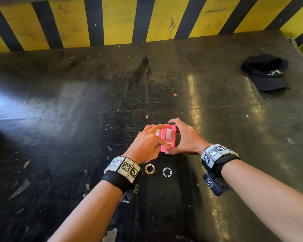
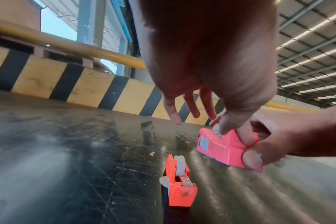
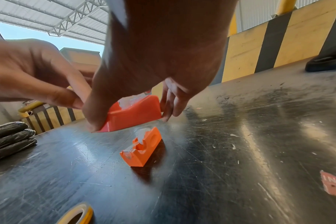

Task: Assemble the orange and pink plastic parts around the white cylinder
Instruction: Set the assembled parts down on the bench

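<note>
- black table [image 1: 59, 119], scratched up, everything sits on it; yellow-and-black striped wall [image 1: 112, 20] behind
- black cap [image 1: 266, 72] far right on the table, white script "A" on the front
- pink part [image 1: 167, 137], a tape-dispenser body near the middle of the table, with the white cylinder [image 1: 168, 134] sitting in its open top
- right hand [image 1: 185, 138] pinches the pink part end to end, thumb at the near end
- left hand [image 1: 147, 145] touches its top with thumb and index, other fingers spread out loose
- orange part [image 2: 179, 180], a smaller dispenser holding its own white roll, lies untouched just beside
- two rings, a brass-coloured ring [image 1: 149, 168] and a silver ring [image 1: 167, 172], near the wrists
</note>
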### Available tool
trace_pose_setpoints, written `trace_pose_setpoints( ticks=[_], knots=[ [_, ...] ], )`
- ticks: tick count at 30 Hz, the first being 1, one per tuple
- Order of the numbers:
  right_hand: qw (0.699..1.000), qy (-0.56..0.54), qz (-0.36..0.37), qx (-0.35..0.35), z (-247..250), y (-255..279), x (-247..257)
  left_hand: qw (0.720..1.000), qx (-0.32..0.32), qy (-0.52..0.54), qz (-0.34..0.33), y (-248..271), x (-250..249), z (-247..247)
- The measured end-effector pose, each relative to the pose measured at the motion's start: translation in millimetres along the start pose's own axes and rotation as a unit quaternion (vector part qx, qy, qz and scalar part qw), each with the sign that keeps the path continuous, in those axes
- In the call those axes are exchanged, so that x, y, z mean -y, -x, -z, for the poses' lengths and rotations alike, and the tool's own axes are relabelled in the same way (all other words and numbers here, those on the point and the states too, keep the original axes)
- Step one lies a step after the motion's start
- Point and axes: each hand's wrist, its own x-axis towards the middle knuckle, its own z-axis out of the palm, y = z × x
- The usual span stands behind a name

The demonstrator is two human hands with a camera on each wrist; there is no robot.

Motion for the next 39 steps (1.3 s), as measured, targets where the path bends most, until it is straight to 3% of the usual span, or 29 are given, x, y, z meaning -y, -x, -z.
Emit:
trace_pose_setpoints(
  ticks=[5, 17, 32, 36, 39],
  knots=[
    [0.998, 0.048, -0.025, 0.011, 3.4, -3.4, -16.8, 0.996, -0.052, 0.041, 0.064, 1.4, 15.2, 3.4],
    [0.99, 0.121, -0.064, 0.036, -1.2, -37.0, -47.3, 0.983, 0.006, 0.073, 0.166, -2.1, 58.8, -21.4],
    [0.983, 0.139, -0.112, 0.046, -20.5, -38.3, -44.8, 0.971, 0.05, 0.109, 0.207, -18.0, 69.0, -50.6],
    [0.98, 0.187, 0.001, -0.063, -25.1, -15.3, -22.3, 0.968, 0.071, 0.101, 0.218, -8.7, 65.4, -48.2],
    [0.97, 0.203, 0.113, -0.076, -36.7, 1.7, -8.0, 0.963, 0.123, 0.092, 0.221, 3.6, 59.3, -53.1]
  ],
)
